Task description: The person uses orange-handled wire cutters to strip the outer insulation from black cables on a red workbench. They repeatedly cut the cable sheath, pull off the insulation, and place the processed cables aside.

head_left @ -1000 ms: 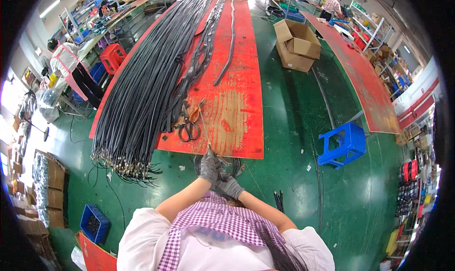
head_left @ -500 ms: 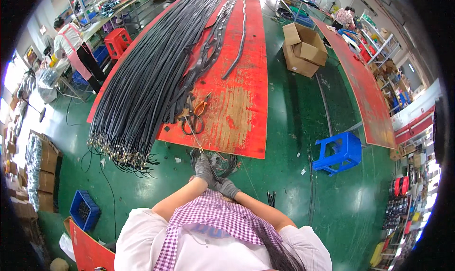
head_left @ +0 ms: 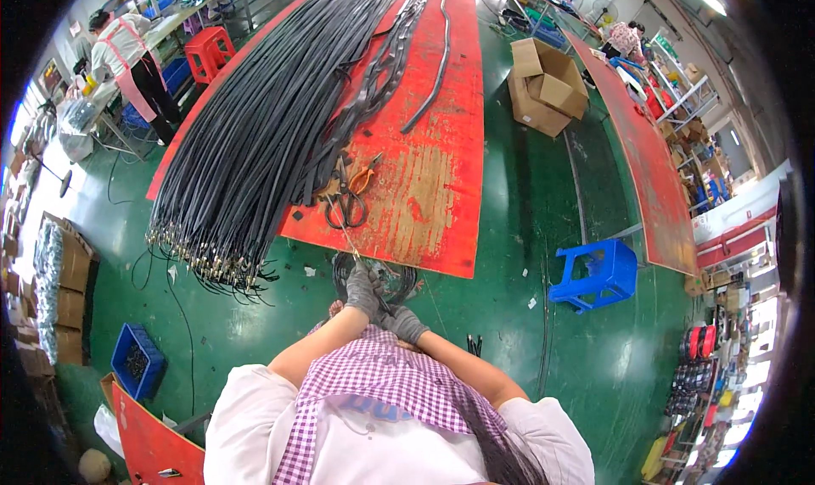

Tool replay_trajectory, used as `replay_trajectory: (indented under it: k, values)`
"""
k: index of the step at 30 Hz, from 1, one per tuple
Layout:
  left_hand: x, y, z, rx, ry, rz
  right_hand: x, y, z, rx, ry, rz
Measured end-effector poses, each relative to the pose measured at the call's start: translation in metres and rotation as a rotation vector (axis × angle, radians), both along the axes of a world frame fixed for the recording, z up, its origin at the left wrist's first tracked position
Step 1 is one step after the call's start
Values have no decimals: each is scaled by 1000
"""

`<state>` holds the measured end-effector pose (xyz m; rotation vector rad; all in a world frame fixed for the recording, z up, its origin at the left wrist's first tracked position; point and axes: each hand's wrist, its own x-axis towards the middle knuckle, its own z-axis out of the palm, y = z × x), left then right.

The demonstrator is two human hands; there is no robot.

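Both of my hands wear grey gloves and meet just below the near edge of the red table (head_left: 458,252). My left hand (head_left: 362,291) is closed around a thin, light-coloured strand (head_left: 355,252) that runs up toward the table. Close against it, my right hand (head_left: 402,323) has its fingers curled at a dark, thin piece between the hands, too small to identify. Black-handled scissors (head_left: 355,212) and orange-handled pliers (head_left: 362,179) lie on the table above. Beyond the hands, a coil of black cable (head_left: 412,280) is partly hidden. A large bundle of black cables (head_left: 246,137) covers the table's left side.
On the right stand a blue plastic stool (head_left: 613,273), an open cardboard box (head_left: 543,103) and another long red table (head_left: 645,175). A blue bin (head_left: 137,362) sits at lower left. A person in a pink apron (head_left: 136,78) stands at far left, near a red stool (head_left: 208,54).
The view has shifted slightly, so the surroundings sit a little differently. My hands stay together, and the left one still grips the strand.
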<state>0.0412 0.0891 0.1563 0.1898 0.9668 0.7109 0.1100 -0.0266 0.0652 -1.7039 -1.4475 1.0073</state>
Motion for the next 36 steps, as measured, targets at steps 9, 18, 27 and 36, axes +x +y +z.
replay_trajectory:
  k: [9, 18, 27, 36]
  values:
    - [6, 3, 1, -68, 49, 11, -3, 2, 30, -129, 113, -38]
    - [5, 2, 27, 176, 26, -38, -15, 20, 105, 161, 449, -91]
    - [12, 4, 23, 549, 215, -225, 45, 68, 167, 72, 394, -370]
    - [14, -6, 21, 663, 21, -216, 50, 83, 170, -31, 414, -319]
